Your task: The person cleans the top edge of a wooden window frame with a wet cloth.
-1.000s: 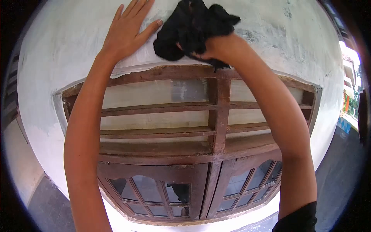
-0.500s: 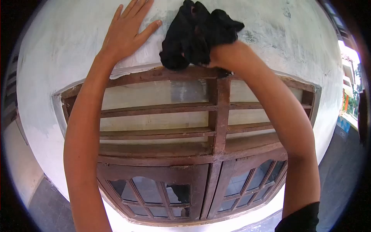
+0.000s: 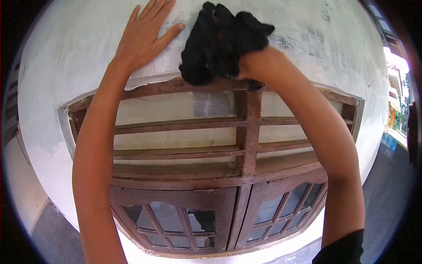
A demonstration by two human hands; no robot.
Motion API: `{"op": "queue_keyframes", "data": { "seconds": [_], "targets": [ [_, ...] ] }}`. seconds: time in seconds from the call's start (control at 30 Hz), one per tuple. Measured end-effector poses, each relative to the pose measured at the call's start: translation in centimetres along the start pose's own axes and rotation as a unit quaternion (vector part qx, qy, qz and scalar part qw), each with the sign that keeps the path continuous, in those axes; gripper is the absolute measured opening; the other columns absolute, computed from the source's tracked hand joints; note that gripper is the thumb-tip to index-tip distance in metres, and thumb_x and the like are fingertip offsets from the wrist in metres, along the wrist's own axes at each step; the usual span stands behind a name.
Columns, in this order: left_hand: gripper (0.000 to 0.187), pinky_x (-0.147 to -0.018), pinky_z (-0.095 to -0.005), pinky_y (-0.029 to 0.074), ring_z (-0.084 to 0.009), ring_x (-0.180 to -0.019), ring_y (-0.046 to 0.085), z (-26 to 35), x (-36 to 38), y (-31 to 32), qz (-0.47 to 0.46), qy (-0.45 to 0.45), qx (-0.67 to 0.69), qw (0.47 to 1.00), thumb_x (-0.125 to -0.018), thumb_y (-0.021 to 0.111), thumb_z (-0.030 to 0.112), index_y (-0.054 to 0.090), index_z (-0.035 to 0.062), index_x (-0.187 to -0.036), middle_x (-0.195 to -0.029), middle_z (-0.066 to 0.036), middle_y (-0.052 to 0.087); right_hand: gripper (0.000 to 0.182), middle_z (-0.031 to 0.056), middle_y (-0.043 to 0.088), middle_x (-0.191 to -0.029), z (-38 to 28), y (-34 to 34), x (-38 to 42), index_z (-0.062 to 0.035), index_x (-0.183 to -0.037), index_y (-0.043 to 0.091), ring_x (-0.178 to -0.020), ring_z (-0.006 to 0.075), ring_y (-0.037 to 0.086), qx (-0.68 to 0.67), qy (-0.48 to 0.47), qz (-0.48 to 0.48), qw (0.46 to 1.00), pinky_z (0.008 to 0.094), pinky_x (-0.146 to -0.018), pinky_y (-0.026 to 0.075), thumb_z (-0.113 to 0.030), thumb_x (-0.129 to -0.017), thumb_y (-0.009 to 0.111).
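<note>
My left hand [image 3: 145, 37] lies flat on the pale plastered wall [image 3: 74, 57], above the window frame, with its fingers spread and nothing in it. A bunched black cloth [image 3: 220, 44] is gripped by my right hand [image 3: 259, 64] at the top edge of the brown wooden frame [image 3: 252, 127]. The cloth hides most of the fingers and overlaps both the wall and the top beam, just left of the upright post.
Below the horizontal slats are two wooden shutters with glass panes [image 3: 165, 215]. Dark floor [image 3: 378, 193] shows at the right, with a bright opening [image 3: 398, 75] beyond the wall's edge. Peeling plaster borders the frame's top.
My right hand and the black cloth have shifted slightly left, and the cloth's lower part sits a little lower over the top beam. My left hand has stayed in place.
</note>
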State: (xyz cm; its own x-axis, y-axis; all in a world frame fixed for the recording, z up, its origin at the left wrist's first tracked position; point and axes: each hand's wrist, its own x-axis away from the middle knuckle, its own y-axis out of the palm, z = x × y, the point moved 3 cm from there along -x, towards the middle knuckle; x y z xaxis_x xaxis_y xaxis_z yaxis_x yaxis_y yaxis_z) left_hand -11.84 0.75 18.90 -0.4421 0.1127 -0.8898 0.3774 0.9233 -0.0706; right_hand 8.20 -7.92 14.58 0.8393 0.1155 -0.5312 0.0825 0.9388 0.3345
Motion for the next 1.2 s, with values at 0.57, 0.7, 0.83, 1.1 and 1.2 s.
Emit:
{"op": "queue_keyframes", "data": {
  "seconds": [0.57,0.7,0.83,1.1,1.2],
  "targets": [
    [0.066,-0.128,-0.0504,0.010,-0.0340,-0.158,0.017,0.1,-0.1,0.1,-0.016,-0.011,0.027,0.999,-0.108,0.042,0.036,0.027,0.0005,-0.161,-0.169,-0.020,0.023,0.058,0.0214,0.058,-0.140,0.7,0.0,-3.7,-0.0062,-0.131,0.063,-0.125,0.0364,0.058,-0.064,0.044,-0.343,0.936,0.0451,-0.103,0.046,-0.044,-0.087,0.071],
    [0.061,-0.128,-0.0500,0.009,-0.0334,-0.158,0.017,-0.9,-0.1,0.8,0.008,0.014,0.010,1.000,-0.109,0.037,0.032,0.028,0.0014,-0.161,-0.169,-0.018,0.024,0.070,0.0255,0.058,-0.138,2.5,6.5,-4.9,-0.0007,-0.142,0.054,-0.128,0.0417,0.056,-0.009,0.143,-0.089,0.986,0.0553,-0.105,0.043,-0.050,-0.093,0.056],
    [0.060,-0.128,-0.0497,0.009,-0.0328,-0.158,0.017,-0.4,-0.1,0.4,-0.010,-0.014,0.030,0.999,-0.109,0.035,0.032,0.029,0.0017,-0.160,-0.169,-0.018,0.023,0.053,0.0206,0.066,-0.127,2.1,6.6,-1.1,-0.0073,-0.127,0.066,-0.120,0.0372,0.060,-0.099,0.048,0.010,0.994,0.0458,-0.105,0.045,-0.041,-0.086,0.069],
    [0.061,-0.129,-0.0492,0.009,-0.0326,-0.158,0.016,-0.4,-0.2,0.3,-0.010,-0.020,0.022,1.000,-0.108,0.036,0.032,0.029,0.0018,-0.161,-0.169,-0.018,0.023,0.066,0.0214,0.056,-0.144,3.9,4.8,-7.2,-0.0082,-0.144,0.053,-0.130,0.0363,0.057,-0.035,0.079,-0.311,0.946,0.0551,-0.107,0.042,-0.043,-0.088,0.064],
    [0.061,-0.129,-0.0491,0.009,-0.0324,-0.158,0.016,0.0,-0.2,-0.1,-0.011,-0.021,0.020,1.000,-0.108,0.037,0.032,0.029,0.0020,-0.161,-0.169,-0.018,0.023,0.062,0.0242,0.057,-0.139,4.3,4.9,-7.5,-0.0011,-0.140,0.055,-0.130,0.0386,0.055,-0.010,0.151,-0.240,0.959,0.0543,-0.106,0.042,-0.044,-0.096,0.049]
  ]
}}
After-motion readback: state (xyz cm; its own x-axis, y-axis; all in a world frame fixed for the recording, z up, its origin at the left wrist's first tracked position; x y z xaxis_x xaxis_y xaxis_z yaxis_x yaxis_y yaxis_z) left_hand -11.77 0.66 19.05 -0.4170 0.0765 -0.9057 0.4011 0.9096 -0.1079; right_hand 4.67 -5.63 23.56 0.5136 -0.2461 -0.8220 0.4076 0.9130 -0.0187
